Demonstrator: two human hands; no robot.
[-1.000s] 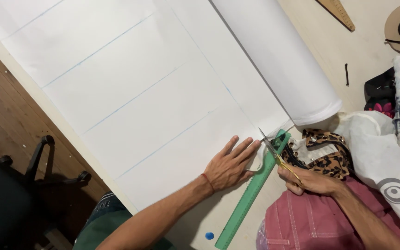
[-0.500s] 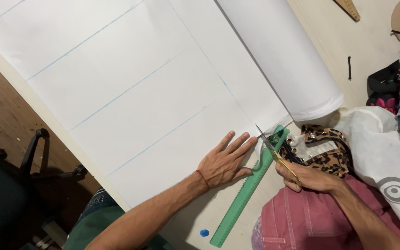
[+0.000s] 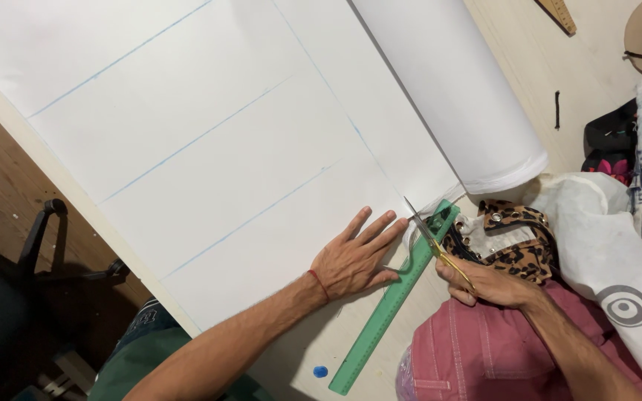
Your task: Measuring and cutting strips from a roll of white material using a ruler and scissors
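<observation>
Right hand grips the scissors by gold handles, fingers closed through them. Blades part open, tips pointing up-left, away from the grip. Just left of the blades: green ruler, long axis running the same diagonal as the blades, under the paper edge. Left hand lies flat, fingers spread, pressing the white paper, fingertips just beside the blades; it holds nothing. Blue cut line continues up-left beyond the tips. Further out past the tips: paper roll. Behind the grip: leopard-print fabric, pink garment.
</observation>
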